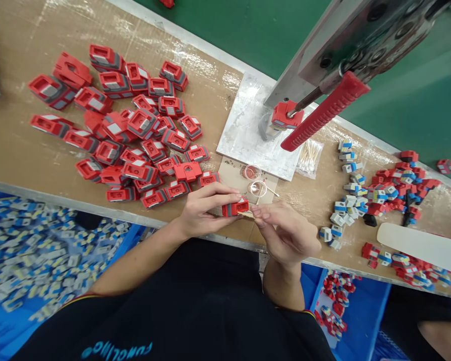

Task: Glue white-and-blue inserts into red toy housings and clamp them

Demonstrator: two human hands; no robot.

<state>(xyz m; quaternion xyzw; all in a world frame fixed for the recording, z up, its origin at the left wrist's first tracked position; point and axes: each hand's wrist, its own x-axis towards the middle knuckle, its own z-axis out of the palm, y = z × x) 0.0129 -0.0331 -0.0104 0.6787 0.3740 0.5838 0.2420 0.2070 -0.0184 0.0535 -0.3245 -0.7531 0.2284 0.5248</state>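
My left hand [205, 209] grips a red and grey plastic toy part [231, 208] between thumb and fingers, its hollow side facing up. Pinched in the fingers of my right hand [287, 228] is a thin pale stick [245, 214], whose tip meets the near edge of that part; it looks like a cotton swab, but its end is partly hidden. Just beyond my hands stand two small clear cups, one with reddish contents [252, 172] and one with a clear look [257, 188]. A cotton swab [272, 189] leans by the nearer cup.
Many similar red parts [143, 123] crowd the table's left. A hand press with a red handle [325, 113] stands over a metal plate [240, 130], beside a bag of swabs [310, 156]. White-blue pieces [349, 203] and red ones [391, 188] lie right. Blue bins [368, 311] sit below.
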